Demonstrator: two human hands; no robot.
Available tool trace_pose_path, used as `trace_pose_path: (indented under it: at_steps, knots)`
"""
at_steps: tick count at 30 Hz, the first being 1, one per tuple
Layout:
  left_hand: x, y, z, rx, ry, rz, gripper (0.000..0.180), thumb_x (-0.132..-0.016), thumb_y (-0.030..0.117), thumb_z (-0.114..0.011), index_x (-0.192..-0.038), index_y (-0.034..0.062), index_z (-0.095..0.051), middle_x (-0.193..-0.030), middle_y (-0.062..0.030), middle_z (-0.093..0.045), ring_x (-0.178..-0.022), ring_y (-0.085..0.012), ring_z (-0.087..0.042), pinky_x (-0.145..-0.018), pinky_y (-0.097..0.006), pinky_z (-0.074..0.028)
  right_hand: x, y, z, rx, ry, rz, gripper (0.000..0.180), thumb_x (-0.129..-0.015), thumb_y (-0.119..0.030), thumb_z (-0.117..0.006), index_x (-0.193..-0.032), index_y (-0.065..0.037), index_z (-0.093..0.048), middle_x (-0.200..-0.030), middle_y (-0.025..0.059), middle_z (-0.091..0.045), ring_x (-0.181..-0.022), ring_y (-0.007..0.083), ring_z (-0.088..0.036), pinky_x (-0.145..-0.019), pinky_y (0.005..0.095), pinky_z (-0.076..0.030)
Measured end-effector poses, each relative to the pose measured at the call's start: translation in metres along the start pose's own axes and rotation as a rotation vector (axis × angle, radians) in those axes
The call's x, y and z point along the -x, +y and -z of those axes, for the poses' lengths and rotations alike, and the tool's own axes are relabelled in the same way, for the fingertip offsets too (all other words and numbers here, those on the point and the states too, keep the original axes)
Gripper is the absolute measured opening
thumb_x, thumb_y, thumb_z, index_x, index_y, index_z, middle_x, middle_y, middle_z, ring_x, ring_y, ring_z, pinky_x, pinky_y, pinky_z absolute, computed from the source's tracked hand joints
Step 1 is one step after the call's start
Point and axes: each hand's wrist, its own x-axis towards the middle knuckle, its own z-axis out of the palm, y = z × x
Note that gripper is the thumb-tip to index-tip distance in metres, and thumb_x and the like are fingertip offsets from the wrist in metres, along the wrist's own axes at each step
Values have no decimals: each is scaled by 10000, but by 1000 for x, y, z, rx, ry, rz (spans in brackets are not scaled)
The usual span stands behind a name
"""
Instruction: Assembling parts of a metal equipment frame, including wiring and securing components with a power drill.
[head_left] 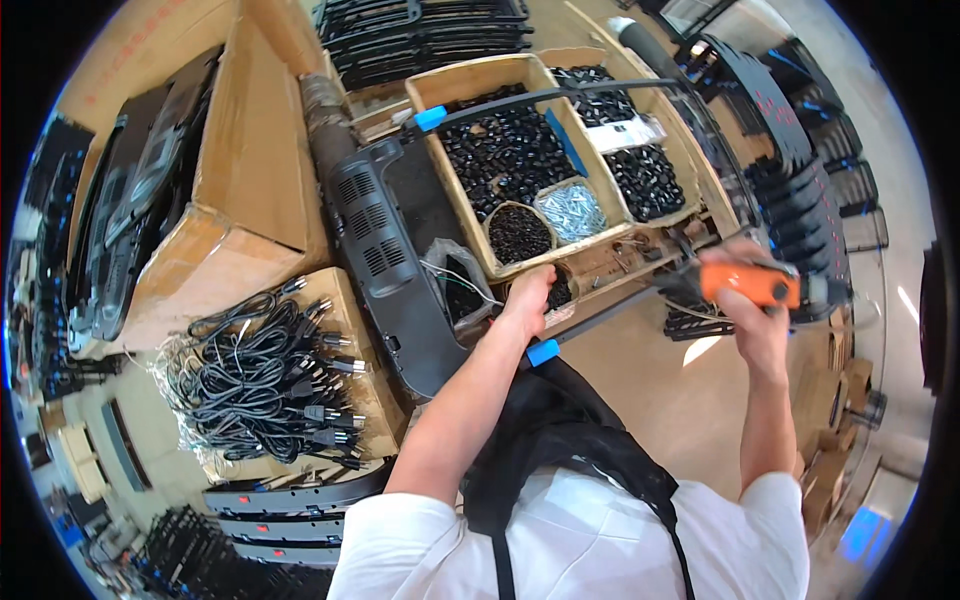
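My right hand [752, 305] is shut on an orange power screwdriver [752, 283], held over the right end of the workbench. My left hand [527, 296] reaches into a small dark cup of black screws [558, 290] at the front edge of a wooden tray [468, 82]; its fingertips are hidden, so what it grips cannot be told. A long black plastic panel [392, 262] with vent slots lies just left of that hand. The tray holds compartments of black screws [505, 155] and a bag of silver screws [571, 209].
A pile of coiled black power cords [268, 375] rests on a cardboard box at left. An open cardboard box [250, 150] with dark panels sits at upper left. Stacks of black plastic parts [790, 170] stand to the right and along the bottom left [285, 505].
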Motion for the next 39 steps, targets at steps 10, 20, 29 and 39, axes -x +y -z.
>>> trace_pose_path:
  at_steps: [10, 20, 29, 39]
  knots:
    - [59, -8, -40, -1489, -128, -363, 630, -1074, 566, -387, -1112, 37, -726, -1177, -265, -724, -1147, -470, -669, -997, -565, -513, 140, 181, 130, -366, 637, -374, 532, -907, -125, -774, -1399, -98, -574, -1243, 88, -687, -1104, 239, -687, -985, 462, -558]
    - [86, -17, -52, -1714, 211, -256, 768, -1095, 608, -349, -953, 0, -796, -915, -266, -765, -911, -429, -765, -835, -530, -610, -36, 467, 24, -771, 445, -841, 283, -1028, -401, -666, -1144, -144, -654, -1063, 52, -717, -913, 210, -718, -802, 368, -607]
    - [115, -2, -57, -1461, 245, -76, 677, -1069, 613, -419, -1108, 42, -780, -1057, -193, -783, -1015, -389, -756, -921, -502, -595, -118, 146, 27, 301, -1407, -263, 309, -917, -198, -785, -1147, 10, -782, -961, 100, -803, -878, 160, -752, -794, 282, -592]
    - [145, -117, -70, -956, 763, -1022, 349, -1008, 389, -658, -907, 55, -684, -839, -138, -693, -747, -333, -673, -687, -432, -553, -480, 237, -174, 893, -854, 455, 709, -1065, -613, -449, -1079, 37, -732, -1021, 256, -739, -1033, 401, -702, -947, 469, -514]
